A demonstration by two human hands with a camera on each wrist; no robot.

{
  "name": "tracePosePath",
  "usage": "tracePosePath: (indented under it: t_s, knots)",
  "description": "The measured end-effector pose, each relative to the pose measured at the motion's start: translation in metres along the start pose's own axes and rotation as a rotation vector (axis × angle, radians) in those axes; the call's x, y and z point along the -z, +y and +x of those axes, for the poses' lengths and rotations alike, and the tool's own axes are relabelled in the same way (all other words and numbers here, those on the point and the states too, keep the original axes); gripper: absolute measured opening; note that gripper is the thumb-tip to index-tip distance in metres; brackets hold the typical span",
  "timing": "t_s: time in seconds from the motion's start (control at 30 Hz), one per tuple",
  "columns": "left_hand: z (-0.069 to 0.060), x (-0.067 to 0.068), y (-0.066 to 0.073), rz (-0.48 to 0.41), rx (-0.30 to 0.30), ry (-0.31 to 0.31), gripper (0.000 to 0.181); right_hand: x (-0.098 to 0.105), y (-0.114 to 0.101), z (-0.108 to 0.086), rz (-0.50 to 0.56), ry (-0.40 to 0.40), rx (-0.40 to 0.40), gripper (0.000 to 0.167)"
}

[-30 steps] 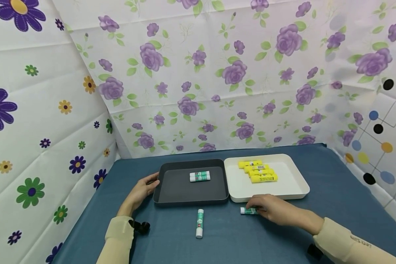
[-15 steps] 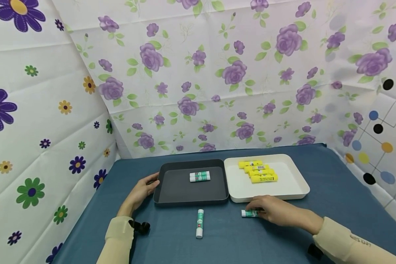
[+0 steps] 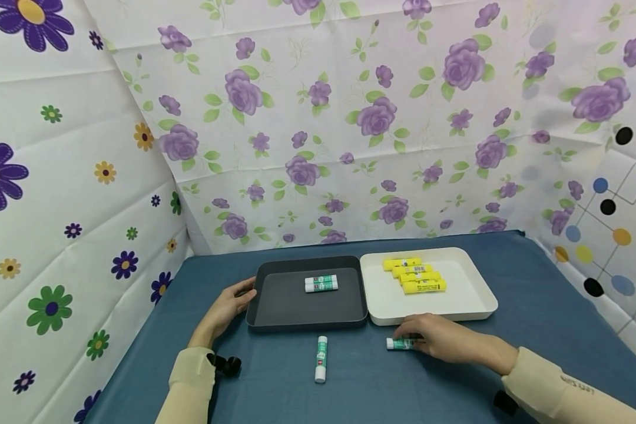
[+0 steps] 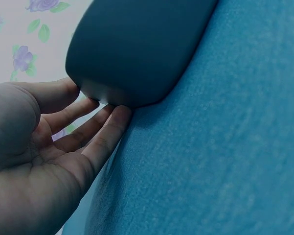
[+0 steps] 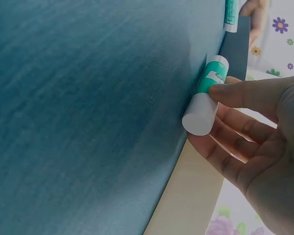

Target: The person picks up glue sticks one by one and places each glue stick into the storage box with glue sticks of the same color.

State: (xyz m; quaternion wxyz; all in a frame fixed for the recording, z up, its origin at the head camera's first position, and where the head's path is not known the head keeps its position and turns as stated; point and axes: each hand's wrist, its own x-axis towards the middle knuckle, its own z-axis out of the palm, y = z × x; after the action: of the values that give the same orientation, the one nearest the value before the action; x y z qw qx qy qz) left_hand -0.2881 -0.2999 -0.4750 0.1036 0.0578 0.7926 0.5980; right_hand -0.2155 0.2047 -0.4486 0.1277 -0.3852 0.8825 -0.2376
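Observation:
My right hand (image 3: 441, 337) pinches a green-and-white glue stick (image 5: 215, 74) between thumb and fingers, low over the cloth in front of the white tray (image 3: 466, 288). The fingers hide its right end in the head view. A second green-and-white glue stick (image 3: 321, 359) lies pointing away from me, in front of the dark grey tray (image 3: 281, 303). Two more green glue sticks (image 3: 321, 284) lie side by side inside that tray. My left hand (image 3: 226, 307) touches the dark tray's left end with its fingertips, fingers fairly straight.
Several yellow glue sticks (image 3: 423, 286) lie in a slanting row in the white tray, which stands against the dark one. Blue cloth (image 3: 275, 383) covers the table. Flower-printed sheets (image 3: 318, 147) hang behind and at the left.
The right hand's glue stick has shifted slightly toward me, then a touch to the left. The left hand and both trays have stayed in place.

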Motion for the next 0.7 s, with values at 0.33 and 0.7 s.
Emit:
tracePosePath:
  t_s: [0.33, 0.7]
  knots:
    - [-0.001, 0.000, 0.001, -0.002, -0.001, 0.001, 0.057, 0.007, -0.004, 0.003, 0.022, 0.004, 0.000, 0.038]
    - [0.000, 0.000, 0.001, -0.004, -0.003, 0.000, 0.056, 0.013, -0.011, 0.006, 0.035, 0.012, 0.022, 0.036]
